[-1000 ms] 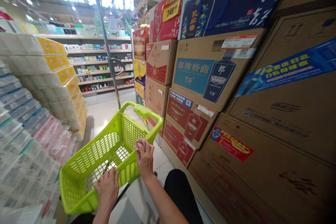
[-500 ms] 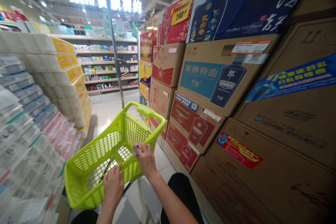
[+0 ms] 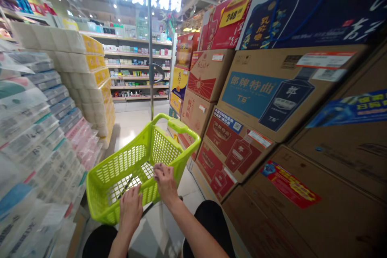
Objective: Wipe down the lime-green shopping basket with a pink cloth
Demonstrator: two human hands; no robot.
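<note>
A lime-green shopping cart (image 3: 119, 173) with a perforated plastic basket stands at an angle in front of me. Over its near side rim curls my left hand (image 3: 130, 209), the fingertips hooked inward. Farther along the same rim, my right hand (image 3: 167, 185) is closed on a small crumpled greyish-pink cloth (image 3: 157, 171). This cloth lies at the rim, partly covered by the fingers. From the cart's far end rises a tall metal pole (image 3: 150, 48) with a dark curved hook. No goods show inside the basket.
Stacked liquor cartons (image 3: 260, 92) form a wall close on the right. On the left are piled packs of tissue paper (image 3: 93, 62) and plastic-wrapped packages (image 3: 45, 137). Tiled floor (image 3: 130, 121) runs between them toward shelves of small boxes (image 3: 136, 62) at the back.
The cart and cartons appear farther right in view, and more of the left-hand piles shows. Both hands keep their places on the rim, the cloth still in the right one.
</note>
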